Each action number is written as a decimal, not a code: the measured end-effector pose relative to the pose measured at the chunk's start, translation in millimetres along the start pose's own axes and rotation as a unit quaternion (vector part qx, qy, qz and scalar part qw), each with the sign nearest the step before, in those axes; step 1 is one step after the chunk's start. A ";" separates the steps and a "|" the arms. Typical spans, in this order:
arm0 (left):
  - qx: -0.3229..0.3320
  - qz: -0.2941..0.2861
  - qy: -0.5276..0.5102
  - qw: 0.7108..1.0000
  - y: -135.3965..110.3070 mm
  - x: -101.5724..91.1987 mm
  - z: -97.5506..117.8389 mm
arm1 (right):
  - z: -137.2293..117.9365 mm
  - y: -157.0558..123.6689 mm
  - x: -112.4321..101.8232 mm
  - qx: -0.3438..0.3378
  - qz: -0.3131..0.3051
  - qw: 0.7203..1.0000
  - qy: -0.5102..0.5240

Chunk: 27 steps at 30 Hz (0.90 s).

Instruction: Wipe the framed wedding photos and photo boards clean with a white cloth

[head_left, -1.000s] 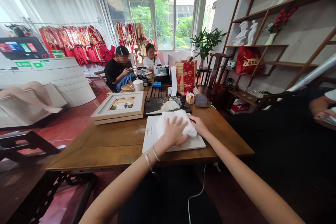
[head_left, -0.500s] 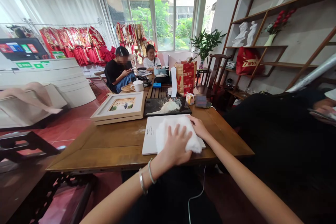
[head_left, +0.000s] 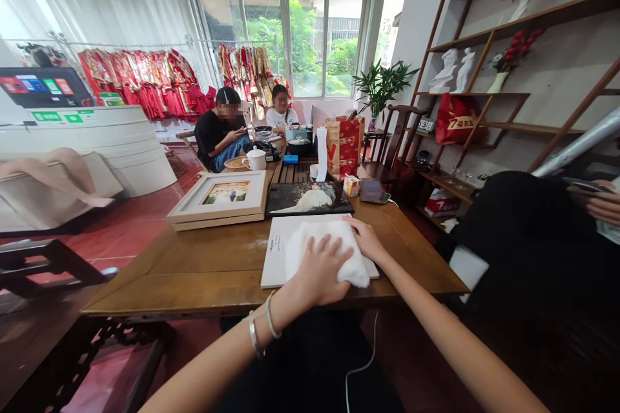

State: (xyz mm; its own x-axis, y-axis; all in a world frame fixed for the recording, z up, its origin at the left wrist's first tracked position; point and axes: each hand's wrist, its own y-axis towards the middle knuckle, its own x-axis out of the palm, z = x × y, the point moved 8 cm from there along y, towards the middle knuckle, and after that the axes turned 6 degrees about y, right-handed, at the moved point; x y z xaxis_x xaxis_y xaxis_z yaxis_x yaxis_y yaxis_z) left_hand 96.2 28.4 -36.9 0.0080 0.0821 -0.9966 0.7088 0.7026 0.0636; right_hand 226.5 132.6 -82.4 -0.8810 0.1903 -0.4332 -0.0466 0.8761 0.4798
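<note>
A white board (head_left: 274, 264) with small dark print along its left side lies at the table's front edge. On top of it is a folded, soft white cloth (head_left: 357, 271). My left hand (head_left: 325, 268) lies over the cloth with its fingers spread, pressing it onto the board. At the board's far right corner, my right hand (head_left: 364, 239) has its fingers closed on the edge, beside the cloth. Part of the board is hidden under the cloth and my left hand.
A framed picture (head_left: 217, 200) and a dark picture panel (head_left: 310, 197) lie beyond the board. Behind them stand a lidded white mug (head_left: 255, 158) and a red-brown paper bag (head_left: 343, 145). Two people sit at the far end. Another person in black (head_left: 527, 251) is close on the right.
My left hand has shifted slightly towards me, with its fingers a little more bent, and the cloth has slid slightly left. My right hand stays at the board's corner.
</note>
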 end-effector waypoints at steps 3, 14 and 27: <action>-0.012 -0.004 0.012 1.000 15.9 4.1 -14.1 | -3.4 0.7 0.5 -0.001 -0.005 1.000 -0.004; -0.063 0.036 0.011 0.997 63.4 13.6 -65.2 | -6.7 -0.2 2.2 -0.004 -0.012 1.000 0.000; -0.104 0.046 0.013 0.993 14.3 3.6 -104.1 | 3.4 -1.0 3.0 0.022 0.006 0.999 -0.032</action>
State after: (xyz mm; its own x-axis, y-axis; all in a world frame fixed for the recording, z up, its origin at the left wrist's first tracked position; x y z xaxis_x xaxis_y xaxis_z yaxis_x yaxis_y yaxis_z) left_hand 32.9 112.3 -34.1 0.0453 0.1697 -0.9845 0.5456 0.8213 0.1666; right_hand 225.5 133.8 -86.7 -0.8497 0.2283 -0.4753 -0.0133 0.8919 0.4521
